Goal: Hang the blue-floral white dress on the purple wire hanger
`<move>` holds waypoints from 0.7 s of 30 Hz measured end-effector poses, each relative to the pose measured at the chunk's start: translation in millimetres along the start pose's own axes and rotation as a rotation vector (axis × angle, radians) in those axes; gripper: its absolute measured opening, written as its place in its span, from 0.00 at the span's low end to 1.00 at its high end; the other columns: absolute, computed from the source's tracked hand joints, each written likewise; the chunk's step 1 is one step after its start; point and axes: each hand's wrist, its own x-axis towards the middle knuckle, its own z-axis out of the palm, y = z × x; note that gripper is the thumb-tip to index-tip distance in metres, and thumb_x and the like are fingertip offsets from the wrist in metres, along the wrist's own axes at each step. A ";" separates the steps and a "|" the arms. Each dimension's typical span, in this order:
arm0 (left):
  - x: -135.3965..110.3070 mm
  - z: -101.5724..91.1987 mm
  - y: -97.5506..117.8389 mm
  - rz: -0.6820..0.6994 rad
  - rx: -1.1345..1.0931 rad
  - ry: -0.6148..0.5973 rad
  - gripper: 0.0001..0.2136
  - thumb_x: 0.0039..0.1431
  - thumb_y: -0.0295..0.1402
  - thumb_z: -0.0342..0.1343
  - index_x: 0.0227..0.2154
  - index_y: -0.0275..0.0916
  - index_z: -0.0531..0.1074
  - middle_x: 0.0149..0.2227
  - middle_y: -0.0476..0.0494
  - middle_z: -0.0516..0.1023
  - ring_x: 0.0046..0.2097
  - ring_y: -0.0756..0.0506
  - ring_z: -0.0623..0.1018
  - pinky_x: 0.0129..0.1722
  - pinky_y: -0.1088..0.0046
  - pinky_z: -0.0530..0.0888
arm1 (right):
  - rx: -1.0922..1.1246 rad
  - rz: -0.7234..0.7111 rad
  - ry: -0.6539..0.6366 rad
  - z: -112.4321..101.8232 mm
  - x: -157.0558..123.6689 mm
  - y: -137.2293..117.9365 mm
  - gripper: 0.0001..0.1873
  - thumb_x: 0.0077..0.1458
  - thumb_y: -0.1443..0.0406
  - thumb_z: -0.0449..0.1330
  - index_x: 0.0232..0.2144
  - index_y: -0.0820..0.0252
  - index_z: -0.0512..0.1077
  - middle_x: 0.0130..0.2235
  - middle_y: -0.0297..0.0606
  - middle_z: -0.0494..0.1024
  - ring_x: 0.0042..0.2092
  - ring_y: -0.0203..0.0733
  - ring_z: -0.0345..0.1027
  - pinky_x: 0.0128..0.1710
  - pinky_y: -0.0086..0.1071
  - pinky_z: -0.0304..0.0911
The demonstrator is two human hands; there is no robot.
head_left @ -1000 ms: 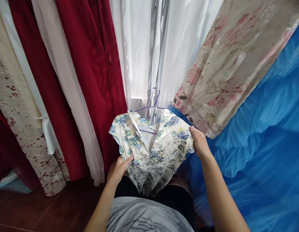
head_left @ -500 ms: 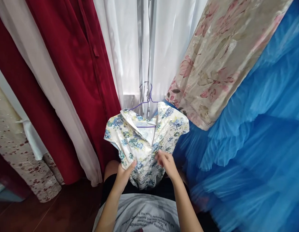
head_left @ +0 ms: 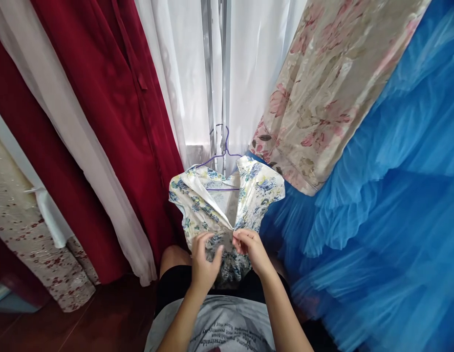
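A white blouse (head_left: 261,188) with blue and yellow flowers hangs on a purple wire hanger (head_left: 225,146) in front of my knees. Its collar gapes in a V, and the hanger's lower bar shows inside the neck. My right hand (head_left: 249,244) pinches the front edge at the bottom of the V. Just left of it, my left hand (head_left: 206,259) is over the blouse front, thumb and fingers apart and holding nothing. The lower blouse bunches on my lap, partly hidden by my hands.
Dark red fabric (head_left: 91,122) and a pale strip of cloth hang at the left. White cloth (head_left: 256,63) hangs behind the hanger. At the right are a beige floral garment (head_left: 329,98) and blue tulle (head_left: 391,220). The floor (head_left: 113,313) is dark reddish.
My left hand has let go of the blouse's side and moved right and up toward the middle. My right hand now pinches the front edge, and the neckline is pulled more open.
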 end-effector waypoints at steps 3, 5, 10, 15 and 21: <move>7.1 28.0 10.6 0.002 -0.118 -0.171 0.12 0.62 0.26 0.54 0.48 0.42 0.69 0.44 0.42 0.75 0.49 0.42 0.76 0.51 0.64 0.73 | -0.014 0.053 -0.074 1.6 -1.7 -8.5 0.16 0.54 0.56 0.60 0.21 0.61 0.74 0.13 0.30 0.66 0.16 0.31 0.51 0.20 0.29 0.40; 13.0 39.7 15.9 -0.011 -0.183 -0.156 0.07 0.64 0.26 0.52 0.43 0.42 0.70 0.39 0.44 0.75 0.44 0.44 0.77 0.46 0.68 0.73 | -0.023 0.068 -0.089 2.3 0.2 -16.9 0.16 0.53 0.56 0.60 0.21 0.62 0.75 0.12 0.30 0.65 0.15 0.30 0.50 0.20 0.29 0.40; 23.9 44.2 25.5 -0.117 -0.338 -0.155 0.08 0.63 0.30 0.54 0.45 0.41 0.68 0.41 0.43 0.77 0.43 0.44 0.78 0.44 0.69 0.73 | -0.043 0.067 -0.107 6.6 8.9 -35.0 0.15 0.52 0.57 0.61 0.23 0.63 0.78 0.11 0.30 0.65 0.14 0.29 0.49 0.18 0.28 0.39; 26.6 41.8 25.0 -0.111 -0.332 -0.177 0.01 0.64 0.29 0.54 0.38 0.40 0.68 0.33 0.47 0.74 0.37 0.46 0.76 0.39 0.72 0.72 | 0.084 0.094 -0.067 10.3 7.0 -28.9 0.15 0.51 0.58 0.62 0.24 0.65 0.78 0.11 0.29 0.63 0.14 0.28 0.45 0.17 0.28 0.35; 32.2 29.7 20.9 0.141 -0.034 -0.382 0.06 0.65 0.26 0.50 0.34 0.40 0.70 0.34 0.44 0.72 0.38 0.45 0.75 0.39 0.70 0.71 | 0.245 0.011 0.001 -3.3 50.9 -78.5 0.10 0.48 0.62 0.63 0.22 0.66 0.76 0.12 0.25 0.58 0.15 0.26 0.40 0.16 0.28 0.33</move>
